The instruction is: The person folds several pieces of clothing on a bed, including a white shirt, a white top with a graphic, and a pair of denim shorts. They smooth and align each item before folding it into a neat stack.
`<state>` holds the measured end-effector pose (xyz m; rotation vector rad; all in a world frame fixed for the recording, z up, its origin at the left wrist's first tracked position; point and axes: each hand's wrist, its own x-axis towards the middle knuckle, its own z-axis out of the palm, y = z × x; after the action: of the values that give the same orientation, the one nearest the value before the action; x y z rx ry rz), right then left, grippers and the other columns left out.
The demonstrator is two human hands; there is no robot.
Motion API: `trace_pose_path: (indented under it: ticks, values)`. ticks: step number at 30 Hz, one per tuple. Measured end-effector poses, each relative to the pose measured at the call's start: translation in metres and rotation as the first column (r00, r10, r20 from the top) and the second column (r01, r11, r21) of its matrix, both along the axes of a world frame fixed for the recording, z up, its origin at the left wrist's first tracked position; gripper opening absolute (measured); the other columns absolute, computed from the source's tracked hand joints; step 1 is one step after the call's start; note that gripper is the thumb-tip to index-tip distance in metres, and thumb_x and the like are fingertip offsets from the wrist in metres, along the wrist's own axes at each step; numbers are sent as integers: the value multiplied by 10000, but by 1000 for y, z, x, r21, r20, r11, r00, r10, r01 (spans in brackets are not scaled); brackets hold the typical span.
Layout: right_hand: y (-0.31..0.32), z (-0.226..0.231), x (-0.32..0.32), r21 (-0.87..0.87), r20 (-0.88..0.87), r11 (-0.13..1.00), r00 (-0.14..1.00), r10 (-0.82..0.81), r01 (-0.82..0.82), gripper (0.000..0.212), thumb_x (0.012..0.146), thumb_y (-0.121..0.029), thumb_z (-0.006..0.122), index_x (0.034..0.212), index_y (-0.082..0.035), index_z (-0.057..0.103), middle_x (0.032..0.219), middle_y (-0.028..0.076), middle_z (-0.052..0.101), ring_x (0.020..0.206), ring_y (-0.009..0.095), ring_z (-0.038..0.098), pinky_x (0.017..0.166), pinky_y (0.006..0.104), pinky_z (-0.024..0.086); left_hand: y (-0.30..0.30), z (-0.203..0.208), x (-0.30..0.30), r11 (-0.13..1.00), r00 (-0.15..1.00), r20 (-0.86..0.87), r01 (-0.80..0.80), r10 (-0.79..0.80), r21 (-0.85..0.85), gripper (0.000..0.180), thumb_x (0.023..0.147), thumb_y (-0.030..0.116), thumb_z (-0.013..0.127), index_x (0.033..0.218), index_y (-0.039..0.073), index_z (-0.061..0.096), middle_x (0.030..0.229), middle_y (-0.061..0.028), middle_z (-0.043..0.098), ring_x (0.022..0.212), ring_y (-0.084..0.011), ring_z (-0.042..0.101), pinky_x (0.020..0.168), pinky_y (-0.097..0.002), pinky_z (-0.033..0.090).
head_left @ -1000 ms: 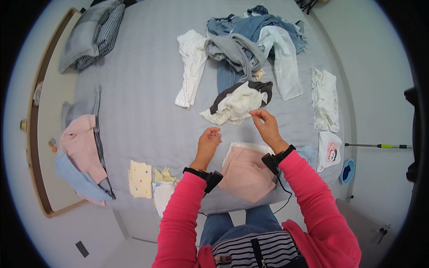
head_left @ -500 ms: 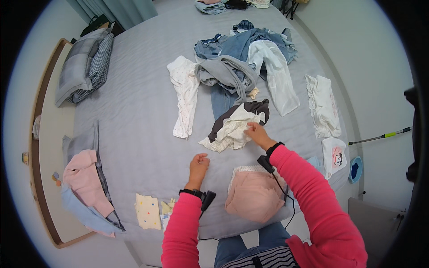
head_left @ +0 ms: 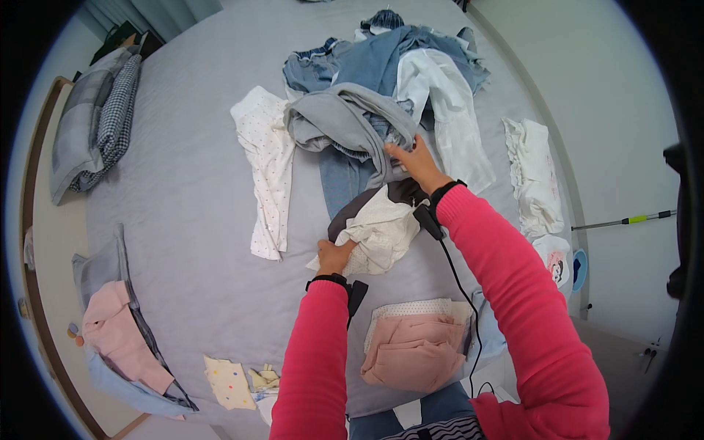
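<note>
My left hand [head_left: 336,257] is closed on the near left edge of a crumpled white patterned garment [head_left: 380,229], with its fingertips partly hidden by the cloth. Under and behind that garment shows a dark grey-brown cloth [head_left: 355,211]. My right hand [head_left: 421,164] reaches farther out, its thumb and fingers closed on the right edge of a twisted grey garment [head_left: 330,110]. Blue jeans [head_left: 341,180] lie partly beneath the grey one. Left of it stretches a white dotted garment [head_left: 265,165].
Denim clothes [head_left: 374,59] and white trousers [head_left: 451,110] are heaped at the far side. A folded pink garment [head_left: 411,352] lies near me. White ruffled clothing [head_left: 535,172] rests along the bed's right side; pillows [head_left: 92,125] sit at left. A black cable [head_left: 462,282] hangs from my right wrist.
My left hand has moved forward onto the white patterned garment and closed on it. My right hand has left that garment and reached farther, to the grey one. The view has shifted.
</note>
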<state>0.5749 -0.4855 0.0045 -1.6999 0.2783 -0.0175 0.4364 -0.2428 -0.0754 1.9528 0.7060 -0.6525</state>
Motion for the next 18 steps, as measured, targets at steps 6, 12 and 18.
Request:
trace_pose_path:
  ticks: [6, 12, 18]
  values:
    - [9, -64, 62, -64, 190, 990, 975, -111, 125, 773, 627, -333, 825, 1210, 29, 470, 1144, 175, 583, 1055, 262, 567, 902, 331, 451, 7, -41, 24, 992, 984, -137, -118, 112, -42, 954, 590, 392, 843, 1166, -209, 377, 1046, -260, 569, 849, -292, 626, 630, -379, 527]
    - [23, -58, 82, 304, -187, 936, 975, -122, 175, 630, 645, -193, 789, 1170, 24, 519, 1135, 172, 586, 994, 264, 592, 831, 347, 493, 9, -64, 17, 998, 997, -36, -63, 63, 16, 688, 642, 306, 816, 1020, -178, 505, 924, -202, 614, 761, -243, 616, 604, -364, 499]
    - [88, 9, 20, 139, -145, 988, 985, 92, -71, 532, 728, -171, 723, 1200, -21, 528, 1136, 113, 605, 1033, 220, 577, 863, 329, 480, 4, -54, 16, 995, 999, -44, -10, 14, 97, 790, 617, 418, 789, 1077, -143, 477, 1080, -310, 576, 1026, -412, 575, 870, -412, 462]
